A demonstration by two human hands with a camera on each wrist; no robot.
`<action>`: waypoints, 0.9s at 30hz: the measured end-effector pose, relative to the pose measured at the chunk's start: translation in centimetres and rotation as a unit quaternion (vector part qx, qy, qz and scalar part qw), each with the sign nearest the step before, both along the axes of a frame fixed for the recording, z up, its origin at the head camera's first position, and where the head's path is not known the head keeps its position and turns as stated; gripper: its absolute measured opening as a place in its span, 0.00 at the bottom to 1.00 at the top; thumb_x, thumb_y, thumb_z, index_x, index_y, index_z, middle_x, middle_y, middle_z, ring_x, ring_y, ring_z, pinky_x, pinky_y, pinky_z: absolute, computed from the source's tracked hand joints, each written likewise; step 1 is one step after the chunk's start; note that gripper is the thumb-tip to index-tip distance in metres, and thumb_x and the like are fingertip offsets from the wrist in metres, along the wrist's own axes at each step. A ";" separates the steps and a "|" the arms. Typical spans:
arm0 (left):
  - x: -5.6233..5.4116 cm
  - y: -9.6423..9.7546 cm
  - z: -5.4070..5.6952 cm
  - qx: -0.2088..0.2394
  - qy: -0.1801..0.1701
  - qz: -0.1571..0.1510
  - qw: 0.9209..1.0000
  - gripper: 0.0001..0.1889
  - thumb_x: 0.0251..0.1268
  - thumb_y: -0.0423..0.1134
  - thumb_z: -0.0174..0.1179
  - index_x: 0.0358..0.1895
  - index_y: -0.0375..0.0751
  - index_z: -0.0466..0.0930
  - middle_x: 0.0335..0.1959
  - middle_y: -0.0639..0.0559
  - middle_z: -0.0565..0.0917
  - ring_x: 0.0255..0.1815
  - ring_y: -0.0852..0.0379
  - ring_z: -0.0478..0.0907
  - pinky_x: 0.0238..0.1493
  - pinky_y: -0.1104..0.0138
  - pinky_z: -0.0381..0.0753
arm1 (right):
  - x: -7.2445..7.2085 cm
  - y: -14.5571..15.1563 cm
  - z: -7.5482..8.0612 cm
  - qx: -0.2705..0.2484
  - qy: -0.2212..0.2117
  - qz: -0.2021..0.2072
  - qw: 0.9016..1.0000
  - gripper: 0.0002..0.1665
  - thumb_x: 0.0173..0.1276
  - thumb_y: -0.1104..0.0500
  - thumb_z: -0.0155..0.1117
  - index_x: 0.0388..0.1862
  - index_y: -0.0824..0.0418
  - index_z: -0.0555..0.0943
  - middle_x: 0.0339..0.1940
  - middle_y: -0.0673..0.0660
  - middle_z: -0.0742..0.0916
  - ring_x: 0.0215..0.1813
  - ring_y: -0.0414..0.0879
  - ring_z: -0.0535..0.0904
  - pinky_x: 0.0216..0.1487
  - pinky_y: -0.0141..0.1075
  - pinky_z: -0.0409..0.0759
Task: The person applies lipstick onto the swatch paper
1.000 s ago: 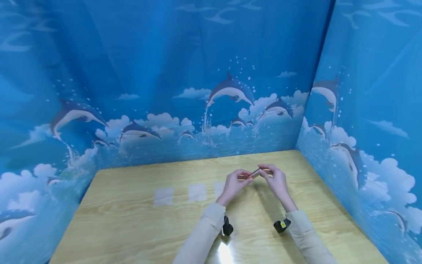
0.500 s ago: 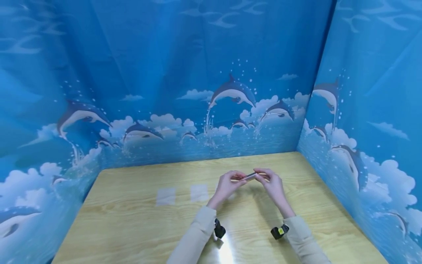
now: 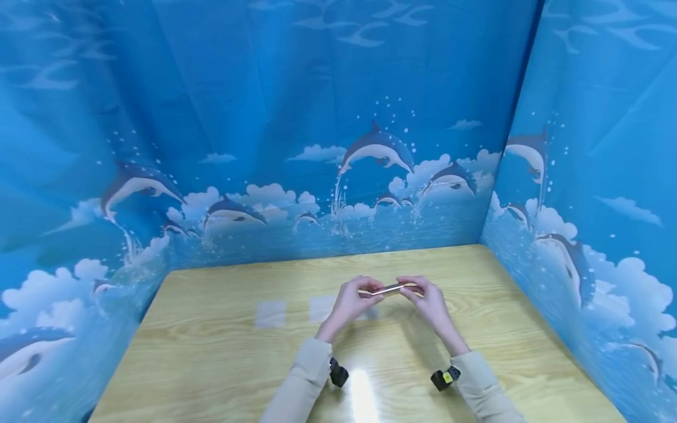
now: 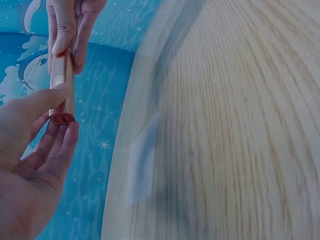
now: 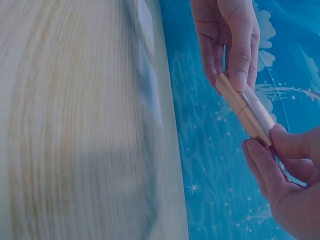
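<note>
A slim rose-gold lipstick tube (image 3: 390, 289) is held level above the table between both hands. My left hand (image 3: 346, 305) pinches one end between thumb and fingers. At the opposite end, the right hand (image 3: 431, 305) grips it the same way. In the right wrist view a seam crosses the middle of the lipstick tube (image 5: 248, 108), whose halves sit together. A round red label (image 4: 62, 118) shows on the end by the left fingers in the left wrist view.
Several pale translucent squares lie in a row on the wood-grain table (image 3: 211, 364): one at left (image 3: 271, 314), another beside it (image 3: 320, 308), and one partly behind the left hand (image 3: 371, 313). A blue dolphin-print curtain (image 3: 296, 117) stands behind and at the sides.
Both hands have shifted left and slightly toward the person. They are a little farther apart, so more of the lipstick tube shows, and it lies more level.
</note>
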State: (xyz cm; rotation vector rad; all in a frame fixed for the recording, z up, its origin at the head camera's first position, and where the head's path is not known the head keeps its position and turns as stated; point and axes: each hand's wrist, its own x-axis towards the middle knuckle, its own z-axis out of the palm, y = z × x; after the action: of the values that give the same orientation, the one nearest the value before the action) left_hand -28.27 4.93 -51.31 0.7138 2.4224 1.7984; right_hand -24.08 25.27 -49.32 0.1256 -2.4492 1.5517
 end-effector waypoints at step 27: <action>2.7 -5.8 1.0 -0.079 0.085 0.029 0.993 0.12 0.59 0.32 0.73 0.46 0.41 0.87 0.42 0.49 0.84 0.44 0.52 0.84 0.48 0.59 0.89 | 1.3 -5.2 -0.5 0.018 0.010 0.060 0.998 0.17 0.59 0.74 0.73 0.49 0.67 0.86 0.48 0.63 0.88 0.52 0.59 0.86 0.50 0.33 0.87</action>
State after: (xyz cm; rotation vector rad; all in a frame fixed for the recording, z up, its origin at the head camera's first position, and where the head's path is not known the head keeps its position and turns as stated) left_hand -25.55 -0.89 -50.36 0.8179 2.6833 1.6022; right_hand -22.82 20.10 -49.78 0.2990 -2.4965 1.5448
